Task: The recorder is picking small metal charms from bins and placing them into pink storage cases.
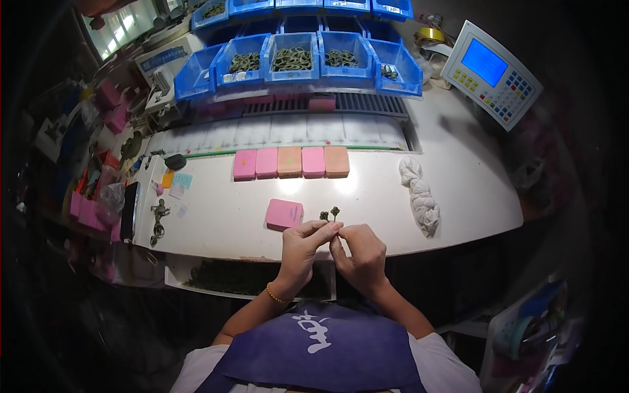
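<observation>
Both hands meet in front of me at the table's near edge, fingers pinched together. Between the fingertips stand two small dark green flower-shaped pieces on thin stems, the left piece [324, 215] lower and the right piece [335, 211] a little higher. My left hand [300, 252] is closed on their stems with thumb and forefinger. My right hand [362, 254] is closed too, its fingertips pinching at the lower end of the stems, which the fingers hide. Just beyond my left hand lies a pink block [284, 214] on the white table [367, 196].
A row of pink and orange blocks [289, 162] lies farther back. Blue bins [294, 73] with green pieces stand behind. On the right are a knotted white cloth [420, 196] and a keypad device with a blue screen [493, 73]. An open drawer [196, 275] sits below the table edge.
</observation>
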Action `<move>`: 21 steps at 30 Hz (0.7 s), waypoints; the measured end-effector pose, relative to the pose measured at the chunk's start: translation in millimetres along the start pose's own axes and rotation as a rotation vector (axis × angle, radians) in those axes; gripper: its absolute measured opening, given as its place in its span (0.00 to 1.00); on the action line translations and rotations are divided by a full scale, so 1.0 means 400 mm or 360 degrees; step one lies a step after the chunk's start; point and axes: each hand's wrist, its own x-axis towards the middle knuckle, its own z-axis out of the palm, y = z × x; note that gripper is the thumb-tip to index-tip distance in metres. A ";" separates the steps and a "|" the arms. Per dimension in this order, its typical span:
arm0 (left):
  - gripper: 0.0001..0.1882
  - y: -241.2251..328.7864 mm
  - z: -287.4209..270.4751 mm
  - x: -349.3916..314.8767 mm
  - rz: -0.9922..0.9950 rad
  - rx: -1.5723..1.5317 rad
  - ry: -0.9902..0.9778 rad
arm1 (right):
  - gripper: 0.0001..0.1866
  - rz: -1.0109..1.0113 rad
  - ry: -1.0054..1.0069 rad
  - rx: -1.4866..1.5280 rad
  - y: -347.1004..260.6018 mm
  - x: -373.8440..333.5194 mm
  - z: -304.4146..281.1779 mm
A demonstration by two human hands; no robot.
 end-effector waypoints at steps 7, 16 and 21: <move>0.09 0.002 0.000 -0.007 0.0060 -0.0007 -0.0009 | 0.02 0.0123 -0.0043 0.0174 -0.012 -0.014 0.011; 0.09 0.050 -0.011 -0.020 0.0013 0.0113 -0.0036 | 0.14 0.1028 -0.0869 0.1086 0.002 -0.030 -0.050; 0.09 0.091 -0.035 -0.032 -0.0007 0.0318 -0.0189 | 0.12 0.1085 -0.0455 0.0916 0.027 0.027 -0.082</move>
